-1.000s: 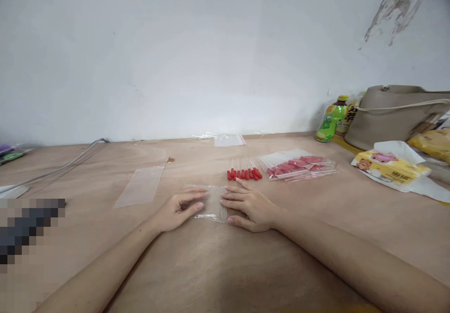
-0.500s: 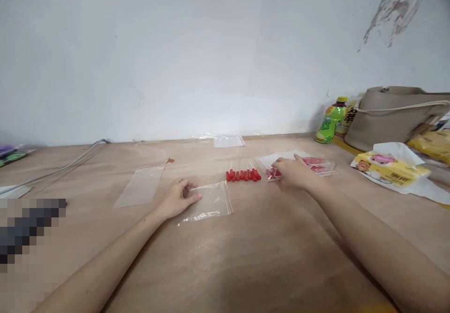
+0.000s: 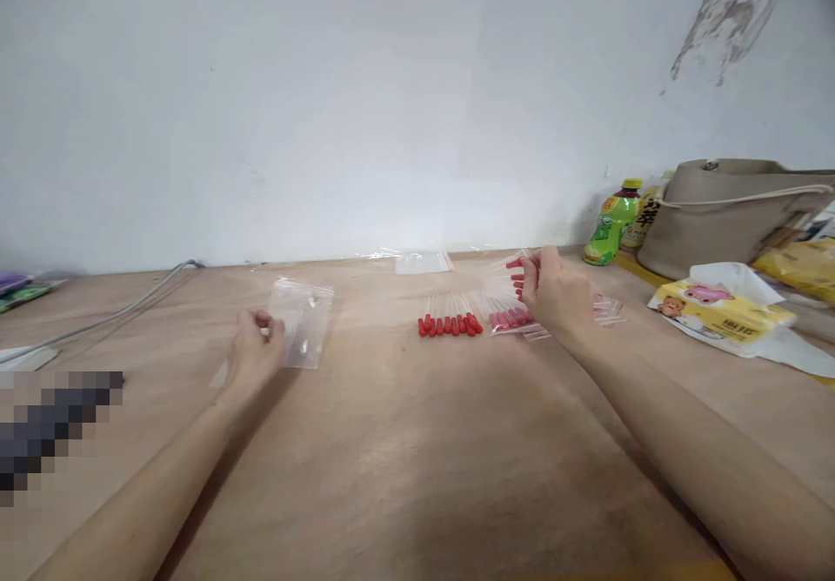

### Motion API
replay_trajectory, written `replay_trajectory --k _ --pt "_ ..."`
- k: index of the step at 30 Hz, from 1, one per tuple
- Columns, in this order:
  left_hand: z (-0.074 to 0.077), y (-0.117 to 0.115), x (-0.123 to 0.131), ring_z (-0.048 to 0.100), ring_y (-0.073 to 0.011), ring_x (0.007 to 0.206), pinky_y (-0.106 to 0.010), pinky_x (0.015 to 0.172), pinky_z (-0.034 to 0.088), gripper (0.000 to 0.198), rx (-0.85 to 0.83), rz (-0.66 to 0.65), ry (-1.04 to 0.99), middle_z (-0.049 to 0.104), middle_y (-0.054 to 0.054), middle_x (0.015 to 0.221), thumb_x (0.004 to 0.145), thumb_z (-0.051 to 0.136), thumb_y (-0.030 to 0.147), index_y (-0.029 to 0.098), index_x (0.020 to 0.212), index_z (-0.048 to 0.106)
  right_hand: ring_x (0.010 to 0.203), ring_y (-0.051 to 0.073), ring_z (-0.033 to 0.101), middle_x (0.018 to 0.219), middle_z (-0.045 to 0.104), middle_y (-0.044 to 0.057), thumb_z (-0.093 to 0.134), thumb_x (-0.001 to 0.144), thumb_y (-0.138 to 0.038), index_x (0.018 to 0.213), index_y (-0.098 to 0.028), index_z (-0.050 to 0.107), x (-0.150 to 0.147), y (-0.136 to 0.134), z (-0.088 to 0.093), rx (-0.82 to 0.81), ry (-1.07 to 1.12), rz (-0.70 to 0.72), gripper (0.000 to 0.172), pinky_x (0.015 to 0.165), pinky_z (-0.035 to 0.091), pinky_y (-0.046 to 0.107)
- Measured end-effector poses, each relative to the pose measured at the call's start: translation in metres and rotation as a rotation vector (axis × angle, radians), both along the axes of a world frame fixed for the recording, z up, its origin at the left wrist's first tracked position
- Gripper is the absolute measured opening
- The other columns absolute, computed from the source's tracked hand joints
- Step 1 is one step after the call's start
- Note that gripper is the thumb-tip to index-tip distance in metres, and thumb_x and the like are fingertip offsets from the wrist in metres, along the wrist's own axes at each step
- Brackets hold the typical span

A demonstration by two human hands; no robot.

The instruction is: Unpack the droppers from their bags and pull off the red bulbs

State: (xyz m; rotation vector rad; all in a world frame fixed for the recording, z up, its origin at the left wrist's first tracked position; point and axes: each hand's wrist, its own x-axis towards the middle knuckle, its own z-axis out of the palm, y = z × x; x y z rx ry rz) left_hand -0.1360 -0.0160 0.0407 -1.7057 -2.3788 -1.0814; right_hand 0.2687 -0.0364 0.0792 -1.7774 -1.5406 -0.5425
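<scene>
Here's the clear bag [image 3: 308, 327], its long axis running away from me, far edge toward the wall [image 3: 365, 111] and tipped slightly right. It sits just to the right of my left fingers, its near-left side right up against the thumb. My left hand [image 3: 257, 350] is curled, thumb and forefinger bent toward each other; the film is so see-through there that I can't tell if they're pinching its edge or just beside it. A sliver of a flat bag [image 3: 220, 376] peeks out to the left of those same fingers.

Over to my right hand [image 3: 554, 290]: thumb and fingers are clamped on a packet [image 3: 517, 278] of red-ended sticks, raised off the table. The red ends crowd up against my fingertips, one above another, and the pale stems point left, away from the fingers. Right below those fingertips lie more filled bags [image 3: 510, 319], red ends toward me.

Between my two hands, nearer the right fingers, there's a row of loose sticks [image 3: 450, 326], long axes pointing away from me, red ends nearest. Beyond my right fingers stands the green bottle [image 3: 611, 226]; farther right of them, the tissue pack [image 3: 721, 307].
</scene>
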Motion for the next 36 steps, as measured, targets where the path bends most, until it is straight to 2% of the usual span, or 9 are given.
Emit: replay_trajectory --k 3,5,9,13,16,20,23,29,36 --pt "0.003 0.005 -0.026 0.057 -0.0259 0.078 -0.037 0.066 0.043 0.018 -0.049 0.103 0.021 0.052 -0.005 0.080 0.077 0.046 0.030 0.019 0.089 0.038 0.060 0.016 0.056 0.073 0.061 0.006 0.037 0.086 -0.040 0.084 -0.019 0.046 -0.015 -0.003 0.000 0.138 0.344 0.239 0.023 0.054 0.038 0.026" --pt "0.000 0.005 -0.037 0.056 -0.0276 0.085 -0.039 0.069 0.043 0.020 -0.121 0.126 0.069 0.052 -0.007 0.087 0.077 0.047 0.032 0.019 0.089 0.039 0.059 0.015 0.055 0.071 0.060 0.003 0.042 0.082 -0.046 0.079 -0.020 0.045 -0.029 -0.004 -0.007 0.112 0.607 0.397 0.026 0.054 0.041 0.026" --pt "-0.007 0.001 -0.041 0.046 -0.0341 0.104 -0.047 0.080 0.040 0.026 -0.156 0.160 0.179 0.044 -0.013 0.108 0.078 0.047 0.035 0.016 0.094 0.041 0.053 0.014 0.053 0.062 0.056 -0.001 0.051 0.072 -0.057 0.077 -0.022 0.042 -0.068 -0.012 -0.038 -0.239 1.139 0.703 0.037 0.049 0.044 0.027" --pt "-0.007 -0.006 -0.013 0.038 -0.0361 0.113 -0.052 0.090 0.033 0.026 0.146 0.041 0.379 0.043 -0.012 0.112 0.082 0.044 0.038 0.015 0.096 0.045 0.053 0.013 0.053 0.058 0.053 -0.004 0.061 0.063 -0.056 0.070 -0.021 0.042 -0.100 -0.027 -0.069 -0.412 1.418 0.795 0.040 0.051 0.047 0.028" --pt "-0.007 -0.018 0.029 0.046 -0.0259 0.107 -0.041 0.095 0.036 0.021 0.231 -0.331 0.342 0.052 -0.008 0.103 0.082 0.047 0.036 0.018 0.091 0.050 0.057 0.013 0.056 0.061 0.057 -0.002 0.064 0.064 -0.047 0.068 -0.019 0.048 -0.106 -0.035 -0.076 -0.533 1.491 0.799 0.033 0.055 0.049 0.029" --pt "-0.011 -0.050 0.087 0.044 -0.0210 0.116 -0.035 0.098 0.037 0.029 0.050 -0.914 0.252 0.046 -0.006 0.124 0.085 0.044 0.039 0.022 0.107 0.052 0.056 0.011 0.059 0.062 0.062 0.000 0.064 0.067 -0.027 0.068 -0.016 0.056 -0.096 -0.038 -0.064 -0.847 1.506 0.832 0.014 0.058 0.050 0.025" --pt "-0.015 -0.068 0.109 0.037 -0.0205 0.124 -0.036 0.102 0.034 0.041 -0.082 -1.147 0.232 0.037 -0.006 0.136 0.087 0.043 0.037 0.024 0.126 0.042 0.058 0.010 0.061 0.068 0.065 0.000 0.063 0.063 -0.014 0.078 -0.015 0.058 -0.085 -0.038 -0.056 -0.925 1.516 0.905 0.016 0.059 0.050 0.021" --pt "-0.017 -0.067 0.106 0.047 -0.0193 0.116 -0.037 0.097 0.040 0.042 -0.107 -1.179 0.182 0.047 -0.005 0.129 0.088 0.043 0.034 0.026 0.128 0.040 0.050 0.010 0.059 0.058 0.062 -0.005 0.065 0.057 -0.006 0.101 -0.015 0.046 -0.082 -0.042 -0.055 -1.009 1.483 0.888 0.049 0.054 0.052 0.023" --pt "-0.014 -0.056 0.114 0.054 -0.0170 0.103 -0.031 0.086 0.046 0.032 0.057 -1.173 0.349 0.053 -0.008 0.118 0.089 0.038 0.022 0.023 0.120 0.050 0.047 0.011 0.057 0.055 0.061 -0.005 0.071 0.056 -0.007 0.102 -0.015 0.035 -0.093 -0.045 -0.055 -0.947 1.481 0.776 0.059 0.048 0.049 0.022"
